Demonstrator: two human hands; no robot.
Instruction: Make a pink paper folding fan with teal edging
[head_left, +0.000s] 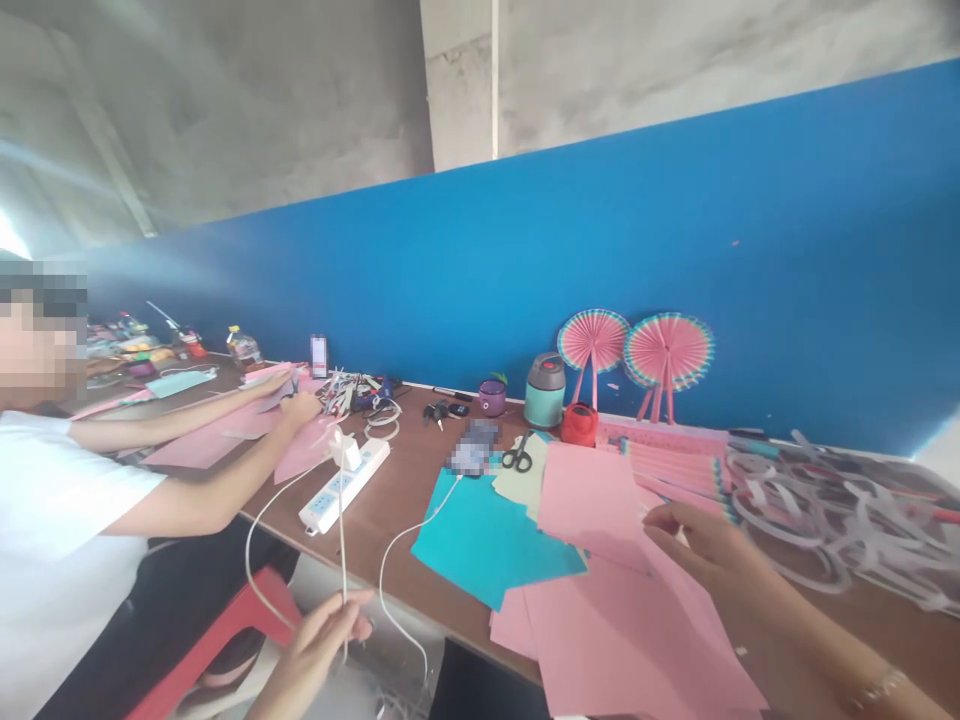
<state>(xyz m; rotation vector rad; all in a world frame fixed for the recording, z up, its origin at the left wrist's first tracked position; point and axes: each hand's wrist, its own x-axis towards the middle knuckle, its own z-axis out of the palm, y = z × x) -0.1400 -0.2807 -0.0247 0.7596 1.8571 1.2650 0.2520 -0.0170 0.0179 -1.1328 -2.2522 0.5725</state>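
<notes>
My left hand (pixel 319 640) is below the table's front edge, fingers pinched on a thin white cable (pixel 342 540) that runs up to a plug in the white power strip (pixel 345 485). My right hand (pixel 694 550) rests over the pink paper sheets (pixel 630 620) on the brown table, fingertips pinching the edge of the top pink sheet (pixel 589 500). A teal sheet (pixel 480 540) lies to the left of the pink ones. Scissors (pixel 517 455) lie just behind them.
A person in a white shirt (pixel 52 540) sits at left, hands on pink paper (pixel 247 420). Two pink paper fans (pixel 634 350) lean on the blue partition. A teal jar (pixel 544 390), red tape holder (pixel 578 424), white paper strips (pixel 825 510) and a red stool (pixel 217 630) are nearby.
</notes>
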